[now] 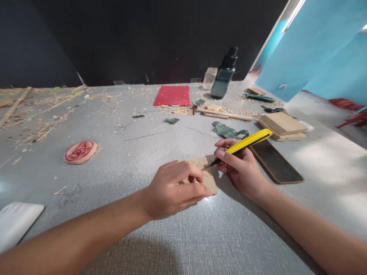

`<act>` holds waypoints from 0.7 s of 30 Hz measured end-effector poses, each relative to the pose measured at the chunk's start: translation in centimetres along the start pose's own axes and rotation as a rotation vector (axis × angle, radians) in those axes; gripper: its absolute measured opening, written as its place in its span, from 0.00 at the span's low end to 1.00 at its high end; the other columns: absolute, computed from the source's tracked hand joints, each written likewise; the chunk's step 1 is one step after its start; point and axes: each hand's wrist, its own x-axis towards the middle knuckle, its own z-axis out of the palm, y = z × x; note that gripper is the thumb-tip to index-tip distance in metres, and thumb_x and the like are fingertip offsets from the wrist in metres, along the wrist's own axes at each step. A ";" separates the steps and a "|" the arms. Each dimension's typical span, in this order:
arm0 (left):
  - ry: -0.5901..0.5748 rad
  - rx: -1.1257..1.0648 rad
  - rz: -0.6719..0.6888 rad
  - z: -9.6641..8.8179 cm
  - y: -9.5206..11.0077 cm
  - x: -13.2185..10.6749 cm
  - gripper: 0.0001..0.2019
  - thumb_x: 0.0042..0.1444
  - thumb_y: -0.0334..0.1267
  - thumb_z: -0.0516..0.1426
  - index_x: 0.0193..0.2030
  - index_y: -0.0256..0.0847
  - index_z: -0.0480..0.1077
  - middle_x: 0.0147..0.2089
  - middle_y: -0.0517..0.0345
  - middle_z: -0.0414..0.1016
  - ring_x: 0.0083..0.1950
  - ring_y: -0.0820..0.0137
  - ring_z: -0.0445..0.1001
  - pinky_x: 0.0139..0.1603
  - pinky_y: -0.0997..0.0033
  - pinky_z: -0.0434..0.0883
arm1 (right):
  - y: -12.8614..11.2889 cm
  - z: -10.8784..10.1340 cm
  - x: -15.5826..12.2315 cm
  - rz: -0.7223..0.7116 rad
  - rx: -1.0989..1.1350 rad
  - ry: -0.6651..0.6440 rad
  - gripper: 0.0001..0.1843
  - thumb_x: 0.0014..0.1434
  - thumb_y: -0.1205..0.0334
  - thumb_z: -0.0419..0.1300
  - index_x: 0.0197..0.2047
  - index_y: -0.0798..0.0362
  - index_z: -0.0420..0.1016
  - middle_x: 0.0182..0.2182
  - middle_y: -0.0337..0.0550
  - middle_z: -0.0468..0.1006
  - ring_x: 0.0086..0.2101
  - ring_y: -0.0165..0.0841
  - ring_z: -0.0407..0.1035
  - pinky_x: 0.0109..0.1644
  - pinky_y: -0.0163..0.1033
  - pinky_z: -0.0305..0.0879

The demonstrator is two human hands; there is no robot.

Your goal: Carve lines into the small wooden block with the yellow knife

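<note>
Bare forearms (86,233) come in low from both sides and converge on a thin tan slab (211,186) lying flat on the grey table (120,183). Left hand (177,189) lies palm-down across the slab's left part, fingers bent and thumb along its near edge — whether it grips or merely presses I cannot tell — and it hides much of the surface. Right hand (239,168), just right of the slab, has its fingers closed around a yellow knife (249,141), handle tilted up to the right, blade angled down to the slab's far right part.

Right of the slab, a dark phone (276,162) lies close beside the right hand, with stacked boards (282,124) beyond it. Behind the slab come crumpled green scraps (226,130), wooden sticks (225,114), red paper (172,95) and a dark bottle (223,81). Well left of it are a round carved disc (80,152) and, nearer, a white object (20,221).
</note>
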 end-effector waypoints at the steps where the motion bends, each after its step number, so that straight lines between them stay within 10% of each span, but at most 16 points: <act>1: -0.002 -0.001 0.002 0.0 0.0 0.0 0.01 0.63 0.32 0.63 0.41 0.41 0.75 0.40 0.58 0.73 0.37 0.74 0.72 0.37 0.70 0.71 | 0.0 0.0 0.0 0.001 0.000 -0.002 0.16 0.55 0.61 0.74 0.44 0.51 0.75 0.26 0.34 0.69 0.23 0.23 0.61 0.26 0.30 0.55; 21: 0.058 -0.165 -0.259 0.3 -0.5 0.0 0.03 0.63 0.31 0.63 0.43 0.40 0.76 0.45 0.56 0.70 0.42 0.75 0.73 0.43 0.72 0.73 | 0.2 -0.2 0.1 -0.005 0.005 0.000 0.17 0.55 0.61 0.75 0.44 0.52 0.75 0.26 0.35 0.70 0.23 0.23 0.62 0.25 0.30 0.56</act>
